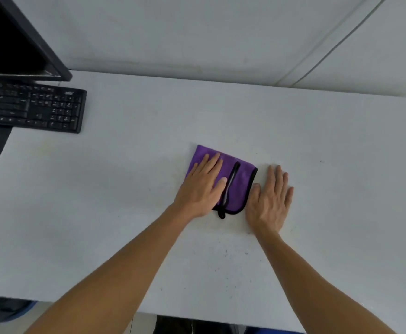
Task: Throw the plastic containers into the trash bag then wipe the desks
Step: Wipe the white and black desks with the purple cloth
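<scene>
Head view: right of the keyboard [32,107], the left hand [203,186] is laid flat, fingers straight, on the purple cloth [239,179], which is pressed to the desk [100,201]. The right hand [269,198] is spread empty just beside. Wiping is judged underway; a sweeping stroke is called for.

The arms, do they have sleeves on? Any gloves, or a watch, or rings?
No sleeves show: the left arm and the right arm are bare up to the picture's edge. The left hand and the right hand wear no gloves, and no watch, bracelet or ring shows on either.
</scene>
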